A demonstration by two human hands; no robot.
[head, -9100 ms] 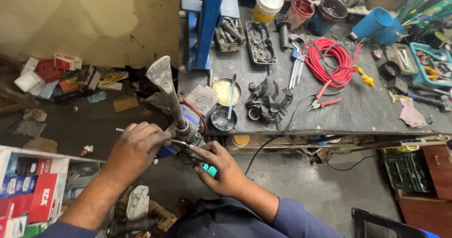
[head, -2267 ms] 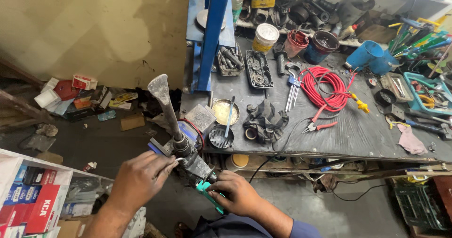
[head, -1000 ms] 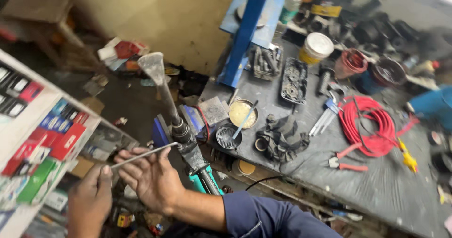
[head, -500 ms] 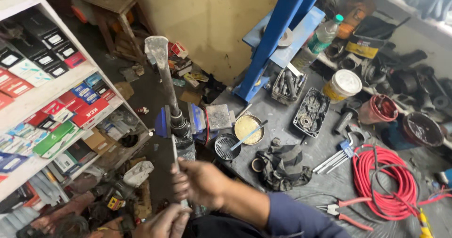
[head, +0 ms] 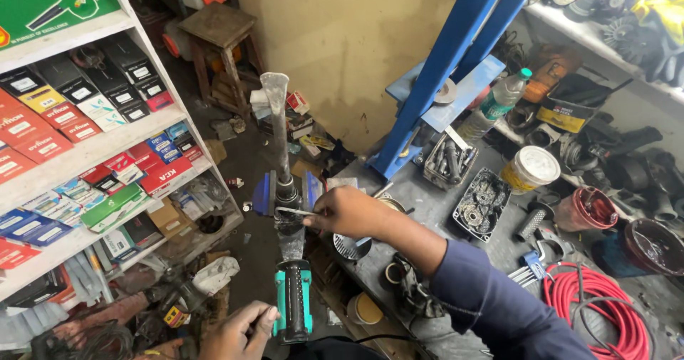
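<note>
the power tool (head: 288,260) stands near the middle of the view, running from 6 o'clock up to 12 o'clock: a teal and black handle (head: 293,304) at the bottom, a dark grey body above it, and a long flat chisel bit (head: 276,121) rising to a widened tip. its neck sits between the blue jaws of a vise (head: 265,193) at the edge of the grey workbench (head: 434,217).

the right hand (head: 348,212) comes in from 4 o'clock in a dark blue sleeve, its fingers closed around a thin metal rod (head: 292,210) that lies across the tool's neck. the left hand (head: 239,333) is at 7 o'clock, low in the view, its fingers curled loosely beside the handle and touching its left edge; whether it truly grips is hard to tell.

at 9 o'clock a white shelf unit (head: 78,153) holds rows of flat boxes: red ones (head: 35,128) along the upper and lower shelves, black ones with white labels (head: 107,71) above them, a green one (head: 114,204) lower down. at 11 o'clock a large green carton (head: 53,0) with a picture of a blower sits on top.

at 2 o'clock stand a blue steel frame (head: 456,53) and a plastic bottle with a green cap (head: 499,103). a white-lidded tub (head: 531,167) is at 3 o'clock, and a coil of red hose (head: 602,306) at 4 o'clock.
</note>
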